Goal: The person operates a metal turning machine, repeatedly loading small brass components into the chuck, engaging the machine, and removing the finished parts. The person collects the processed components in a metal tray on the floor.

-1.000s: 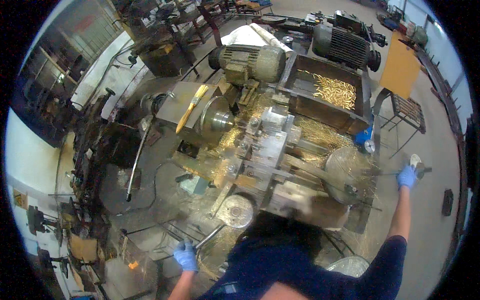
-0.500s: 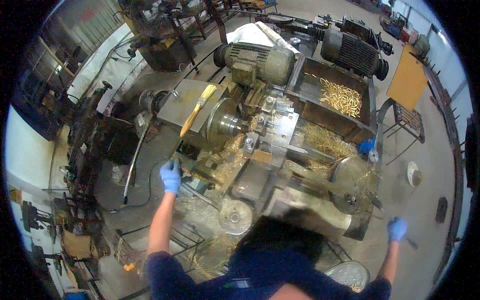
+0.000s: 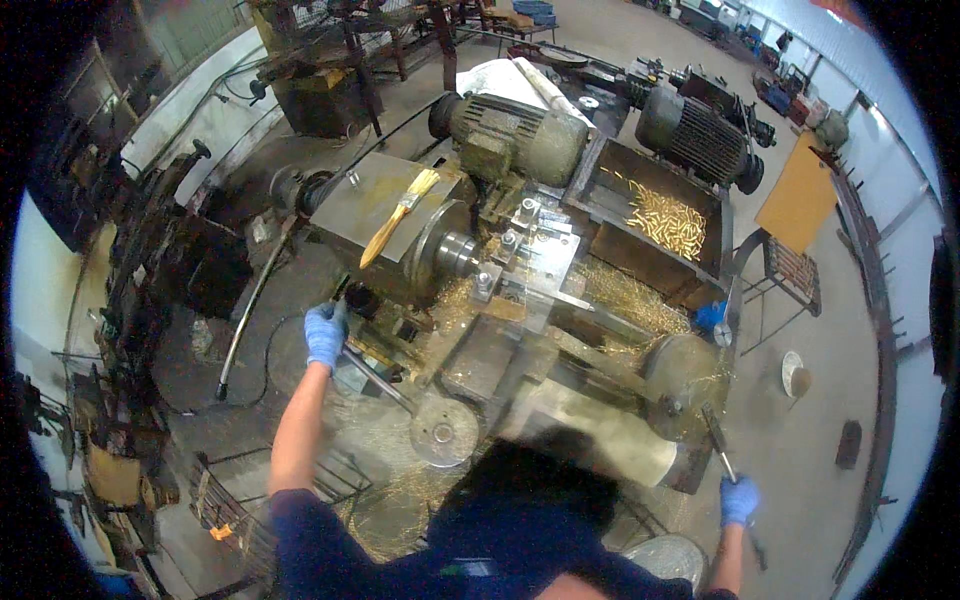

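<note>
Both my hands wear blue gloves. My left hand [image 3: 325, 335] is closed at the upper end of a metal lever [image 3: 378, 380], whose other end meets a round disc [image 3: 444, 432] at the front of a lathe. A dark tip pokes up above this glove. My right hand [image 3: 739, 499] is closed round a lever handle [image 3: 717, 440] beside the large round wheel [image 3: 686, 388] at the lathe's right end. Between my hands lie the chuck [image 3: 457, 254] and the tool block [image 3: 546, 255]. A wooden-handled brush [image 3: 398, 220] rests on the headstock [image 3: 362, 201].
Behind the lathe sit a motor [image 3: 522, 133] and a metal tray [image 3: 640, 262] with many small brass-coloured pieces [image 3: 667, 224]. Curly shavings [image 3: 630, 300] cover the bed. A round pan [image 3: 668, 560] is low near my right arm; a stool [image 3: 790, 270] stands to the right.
My right hand has moved left and down with its lever handle, which has swung closer to the lathe. My left hand keeps to its lever. The whole view has shifted slightly.
</note>
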The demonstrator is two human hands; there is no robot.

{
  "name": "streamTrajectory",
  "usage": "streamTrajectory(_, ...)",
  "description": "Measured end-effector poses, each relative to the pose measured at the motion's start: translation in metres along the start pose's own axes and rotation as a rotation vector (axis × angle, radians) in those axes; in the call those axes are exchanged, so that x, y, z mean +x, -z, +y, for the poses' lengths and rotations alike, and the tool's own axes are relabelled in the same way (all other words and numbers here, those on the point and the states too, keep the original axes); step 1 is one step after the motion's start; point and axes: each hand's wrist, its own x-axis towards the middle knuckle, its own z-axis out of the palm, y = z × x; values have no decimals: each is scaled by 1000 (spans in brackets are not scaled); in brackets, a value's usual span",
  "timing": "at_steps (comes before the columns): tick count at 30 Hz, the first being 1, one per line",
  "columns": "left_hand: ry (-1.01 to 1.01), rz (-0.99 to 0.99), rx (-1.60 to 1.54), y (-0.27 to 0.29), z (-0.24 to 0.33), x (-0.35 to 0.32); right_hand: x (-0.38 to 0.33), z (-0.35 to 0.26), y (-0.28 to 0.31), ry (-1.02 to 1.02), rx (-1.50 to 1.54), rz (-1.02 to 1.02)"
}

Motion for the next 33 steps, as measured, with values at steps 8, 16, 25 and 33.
streamTrajectory(8, 129, -128, -55, -15, -21, -17, 152, -59, 42, 92, -127, 186)
streamTrajectory(16, 10, -222, 219, 42, -120, 1, 68, -83, 21, 346, 201, 372)
streamTrajectory(25, -44, -489, 1100, 24, -143, -29, -60, -47, -4, 163, 426, 26)
streamTrajectory(33, 91, -495, 899, 20, -161, -39, -37, -121, 76, 386, 717, 83)
